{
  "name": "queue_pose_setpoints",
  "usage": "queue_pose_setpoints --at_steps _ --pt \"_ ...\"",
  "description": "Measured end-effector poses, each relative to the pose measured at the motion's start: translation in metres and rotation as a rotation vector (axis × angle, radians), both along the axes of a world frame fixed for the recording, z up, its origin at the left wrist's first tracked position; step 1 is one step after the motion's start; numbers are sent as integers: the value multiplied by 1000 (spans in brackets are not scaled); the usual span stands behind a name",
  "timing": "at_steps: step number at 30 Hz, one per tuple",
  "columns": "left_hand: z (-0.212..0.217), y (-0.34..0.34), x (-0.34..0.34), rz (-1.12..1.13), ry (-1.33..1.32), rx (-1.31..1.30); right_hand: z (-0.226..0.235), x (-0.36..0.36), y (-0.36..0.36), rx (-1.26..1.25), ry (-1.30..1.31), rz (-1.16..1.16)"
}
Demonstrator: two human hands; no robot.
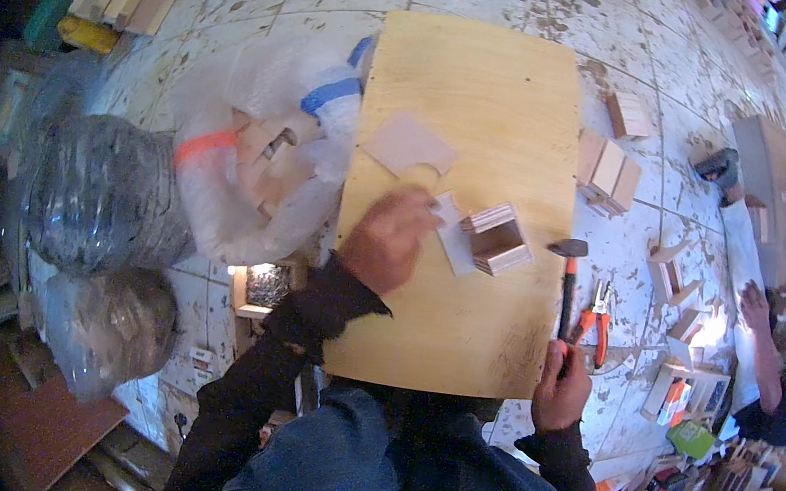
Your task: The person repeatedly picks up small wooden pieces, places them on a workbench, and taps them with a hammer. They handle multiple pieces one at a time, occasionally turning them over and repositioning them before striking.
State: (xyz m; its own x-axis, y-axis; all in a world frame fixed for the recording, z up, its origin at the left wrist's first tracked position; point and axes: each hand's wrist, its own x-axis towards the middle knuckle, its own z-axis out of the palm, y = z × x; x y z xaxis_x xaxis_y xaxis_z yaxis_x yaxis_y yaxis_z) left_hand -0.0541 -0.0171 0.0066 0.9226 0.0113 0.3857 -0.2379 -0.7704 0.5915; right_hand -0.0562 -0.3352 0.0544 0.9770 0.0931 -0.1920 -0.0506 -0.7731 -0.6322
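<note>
On the yellow board [440, 343] in front of the person sits a small wooden box [496, 239], right of the middle, its hollow in view but too shadowed for me to make out the inside. Left of the board a clear bag [214, 230] gapes around loose wood pieces [270, 158], and nearer the person a shallow tray [252, 310] is filled with small metallic bits, too fine to tell from here. Two bulging sacks [104, 195] stand farther left, their contents blurred by the plastic; over on the right, a wooden crate [656, 391] holds an orange and white packet [676, 401]. The hammer [567, 295] runs lengthwise along the board's right edge, handle toward the person, head at the far end and set crosswise, overlapping the edge. The right hand [562, 385] is wrapped firmly round its grip. Beside the box, a pale strip [455, 237] slants from far left to near right, and the left hand [391, 243] has its fingertips at the far end, though they're so blurred I can't tell whether they pinch it
</note>
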Motion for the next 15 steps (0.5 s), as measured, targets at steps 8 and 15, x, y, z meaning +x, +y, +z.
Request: queue_pose_setpoints --at_steps 8,15 --pt "14 68 70 -3 46 477 7 11 30 -174 -247 133" --pt "64 66 62 184 178 26 12 53 79 179 -526 497"
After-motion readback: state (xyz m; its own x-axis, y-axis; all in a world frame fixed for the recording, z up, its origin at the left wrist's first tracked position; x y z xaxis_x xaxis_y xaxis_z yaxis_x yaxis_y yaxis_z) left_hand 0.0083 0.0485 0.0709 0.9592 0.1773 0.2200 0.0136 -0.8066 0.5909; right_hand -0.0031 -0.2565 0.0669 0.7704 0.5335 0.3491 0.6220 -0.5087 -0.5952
